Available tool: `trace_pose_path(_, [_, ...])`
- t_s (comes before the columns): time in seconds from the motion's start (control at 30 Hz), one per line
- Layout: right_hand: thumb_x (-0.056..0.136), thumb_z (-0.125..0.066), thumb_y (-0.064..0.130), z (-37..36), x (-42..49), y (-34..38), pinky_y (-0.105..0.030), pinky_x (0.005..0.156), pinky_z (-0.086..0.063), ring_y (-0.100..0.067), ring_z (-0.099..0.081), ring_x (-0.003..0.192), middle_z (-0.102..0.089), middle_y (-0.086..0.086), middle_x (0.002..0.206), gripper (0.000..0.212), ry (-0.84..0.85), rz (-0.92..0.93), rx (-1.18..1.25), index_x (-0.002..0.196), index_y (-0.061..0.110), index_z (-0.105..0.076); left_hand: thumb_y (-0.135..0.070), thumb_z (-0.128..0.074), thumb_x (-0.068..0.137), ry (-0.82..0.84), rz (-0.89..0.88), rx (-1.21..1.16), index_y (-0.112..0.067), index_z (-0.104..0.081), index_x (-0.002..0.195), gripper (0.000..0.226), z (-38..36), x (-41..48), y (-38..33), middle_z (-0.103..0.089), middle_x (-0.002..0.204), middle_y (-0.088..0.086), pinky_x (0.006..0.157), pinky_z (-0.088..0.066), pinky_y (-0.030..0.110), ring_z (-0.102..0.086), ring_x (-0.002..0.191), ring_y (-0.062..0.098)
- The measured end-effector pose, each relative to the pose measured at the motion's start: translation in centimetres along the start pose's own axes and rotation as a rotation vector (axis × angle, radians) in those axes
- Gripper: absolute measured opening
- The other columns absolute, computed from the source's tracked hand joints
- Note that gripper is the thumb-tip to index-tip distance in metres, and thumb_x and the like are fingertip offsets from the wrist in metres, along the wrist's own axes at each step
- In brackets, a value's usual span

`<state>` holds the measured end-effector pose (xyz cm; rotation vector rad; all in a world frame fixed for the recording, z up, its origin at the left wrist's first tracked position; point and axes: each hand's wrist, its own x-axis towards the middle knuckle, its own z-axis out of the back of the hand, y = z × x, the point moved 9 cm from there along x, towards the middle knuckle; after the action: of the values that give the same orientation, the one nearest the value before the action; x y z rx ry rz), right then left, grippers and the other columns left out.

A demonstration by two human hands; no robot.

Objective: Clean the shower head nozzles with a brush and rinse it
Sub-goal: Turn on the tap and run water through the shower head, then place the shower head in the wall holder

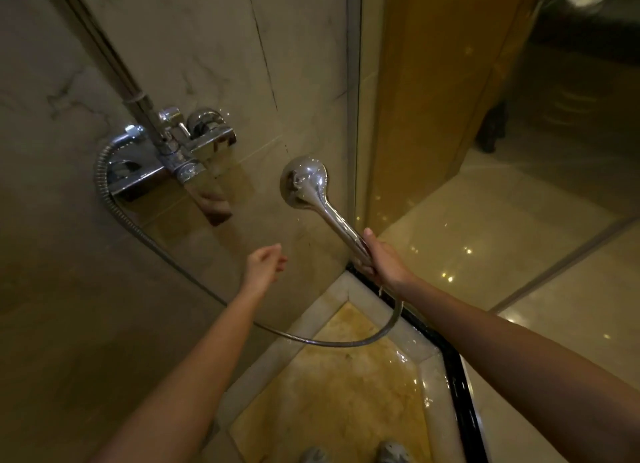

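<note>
A chrome shower head (304,182) with a round head and tapering handle points away from me toward the wall, so its nozzle face is hidden. My right hand (382,260) grips the lower end of the handle. A metal hose (346,342) loops from the handle's base down and across to the wall mixer. My left hand (265,261) hovers below and left of the head, fingers loosely curled, holding nothing that I can see. No brush is in view.
A chrome mixer tap (188,147) with a riser pipe is mounted on the marble wall at the left. A glass partition (433,116) stands to the right. The wet shower tray (346,393) lies below, with my shoes at its bottom edge.
</note>
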<state>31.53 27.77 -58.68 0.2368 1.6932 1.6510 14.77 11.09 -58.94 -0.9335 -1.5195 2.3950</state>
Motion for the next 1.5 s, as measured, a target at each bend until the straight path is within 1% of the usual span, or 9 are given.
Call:
trace_pose_path(0.37, [0.103,-0.029,0.037,-1.9,-3.7,9.3,-0.028,0.066,-0.040,-0.009,-0.049,0.069,-0.052,0.003,0.079,0.034,-0.050,0.447,-0.260,0.084,0.020,-0.052,-0.028,-0.059,0.089,0.134,-0.251,-0.200,-0.017,-0.054,0.076,0.018,-4.4,-5.2,-15.6,-0.064,0.081,0.001,0.062,-0.052,0.023,-0.061,0.073,0.013])
trace_pose_path(0.63, [0.098,-0.049,0.025,-3.6,-7.0,19.3,-0.022,0.067,-0.050,-0.015,-0.054,0.077,-0.053,-0.006,0.091,0.030,0.345,0.586,-0.278,0.114,0.000,-0.051,-0.015,-0.053,0.092,0.335,-0.468,-0.192,-0.013,-0.055,0.107,0.015,-0.5,-9.4,-24.2,-0.071,0.098,-0.001,0.077,-0.055,0.024,-0.069,0.089,0.013])
trace_pose_path(0.77, [0.095,-0.053,0.021,-4.4,-8.0,24.4,-0.024,0.069,-0.054,-0.014,-0.065,0.093,-0.058,-0.005,0.107,0.030,0.357,0.602,-0.376,0.123,0.012,-0.050,-0.011,-0.054,0.091,0.345,-0.578,-0.166,-0.013,-0.051,0.109,0.018,1.9,-11.4,-28.2,-0.069,0.107,0.003,0.071,-0.055,0.017,-0.069,0.085,0.005])
trace_pose_path(0.93, [0.093,-0.056,0.025,-5.6,-8.1,30.2,-0.035,0.074,-0.061,-0.017,-0.069,0.092,-0.060,-0.003,0.107,0.026,0.279,0.669,-0.409,0.118,0.022,-0.050,-0.019,-0.055,0.091,0.024,-0.772,0.052,-0.017,-0.054,0.111,0.019,6.9,-12.8,-33.6,-0.063,0.118,0.006,0.099,-0.047,0.037,-0.060,0.110,0.016])
trace_pose_path(1.1, [0.091,-0.060,0.026,-6.3,-8.3,36.8,-0.026,0.065,-0.060,-0.013,-0.069,0.087,-0.060,0.004,0.105,0.024,0.219,0.754,-0.459,0.113,0.031,-0.052,-0.017,-0.053,0.091,-0.514,-1.066,0.264,-0.018,-0.060,0.109,0.019,16.2,-16.8,-37.6,-0.064,0.108,-0.001,0.087,-0.045,0.025,-0.058,0.101,0.010])
trace_pose_path(1.2, [0.090,-0.061,0.026,-6.2,-8.5,42.1,-0.031,0.067,-0.061,-0.016,-0.069,0.089,-0.061,0.000,0.108,0.030,0.210,0.796,-0.465,0.119,0.025,-0.052,-0.010,-0.054,0.088,-0.832,-1.246,0.443,-0.021,-0.060,0.104,0.020,22.2,-19.2,-39.9,-0.064,0.107,0.002,0.093,-0.044,0.041,-0.059,0.100,0.018])
trace_pose_path(1.3, [0.090,-0.061,0.025,-6.5,-8.9,47.8,-0.035,0.068,-0.061,-0.021,-0.071,0.090,-0.065,-0.009,0.106,0.026,0.273,0.817,-0.446,0.114,0.017,-0.055,-0.023,-0.058,0.085,-1.076,-1.188,0.924,-0.023,-0.058,0.118,0.032,26.8,-17.7,-42.0,-0.052,0.136,0.007,0.113,-0.005,0.048,-0.042,0.130,0.029])
trace_pose_path(1.4, [0.090,-0.061,0.024,-6.5,-9.4,54.1,-0.039,0.069,-0.061,-0.025,-0.071,0.092,-0.066,-0.014,0.106,0.027,0.276,0.843,-0.432,0.114,0.013,-0.057,-0.049,-0.030,0.091,-1.047,-1.027,1.384,-0.029,-0.045,0.136,0.051,30.8,-13.7,-42.0,-0.036,0.150,0.005,0.111,0.020,0.048,-0.013,0.145,0.026])
trace_pose_path(1.5, [0.090,-0.061,0.026,-6.4,-9.8,60.3,-0.039,0.069,-0.061,-0.029,-0.070,0.095,-0.065,-0.014,0.108,0.030,0.240,0.887,-0.405,0.117,0.014,-0.057,-0.052,-0.006,0.093,-1.055,-0.999,1.509,-0.031,-0.024,0.146,0.060,32.5,-10.9,-41.3,-0.016,0.158,0.003,0.112,0.007,0.057,0.000,0.147,0.023])
